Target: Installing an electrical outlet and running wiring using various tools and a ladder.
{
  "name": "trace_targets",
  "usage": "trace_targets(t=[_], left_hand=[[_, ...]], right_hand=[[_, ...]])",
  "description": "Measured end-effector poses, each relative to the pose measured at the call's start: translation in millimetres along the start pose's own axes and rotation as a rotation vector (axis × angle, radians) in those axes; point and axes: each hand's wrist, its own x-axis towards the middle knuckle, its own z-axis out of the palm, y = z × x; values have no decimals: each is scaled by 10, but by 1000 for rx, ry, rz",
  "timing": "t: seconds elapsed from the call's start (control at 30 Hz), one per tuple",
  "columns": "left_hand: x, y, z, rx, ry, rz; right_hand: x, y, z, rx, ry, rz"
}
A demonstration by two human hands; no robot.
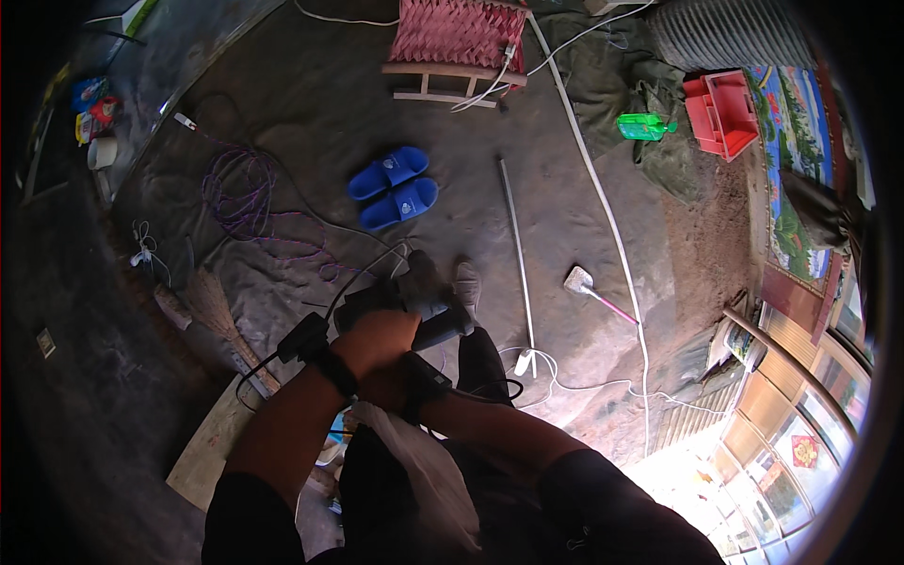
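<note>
Head view shows us blue slippers [399,204], their white marks unreadable, and a broom [215,309]. We cannot tell what our left hand [381,337] and right hand [382,380] grip; a dark object [356,305] is close by.

Blue slippers [399,201], red crate [702,114], green bottle [642,127]

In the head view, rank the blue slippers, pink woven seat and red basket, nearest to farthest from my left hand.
From your left hand:
1. Blue slippers, straight ahead
2. Pink woven seat, farther ahead, top edge
3. Red basket, upper right
</note>
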Motion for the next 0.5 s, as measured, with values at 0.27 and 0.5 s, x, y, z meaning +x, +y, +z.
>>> trace_targets(t=[0.27,0.5], left_hand=[[-120,46,236,-51,130,15],[-159,86,327,-379,391,-46]], right_hand=[[-261,-74,-19,99,89,-28],[-1054,282,-554,298,450,221]])
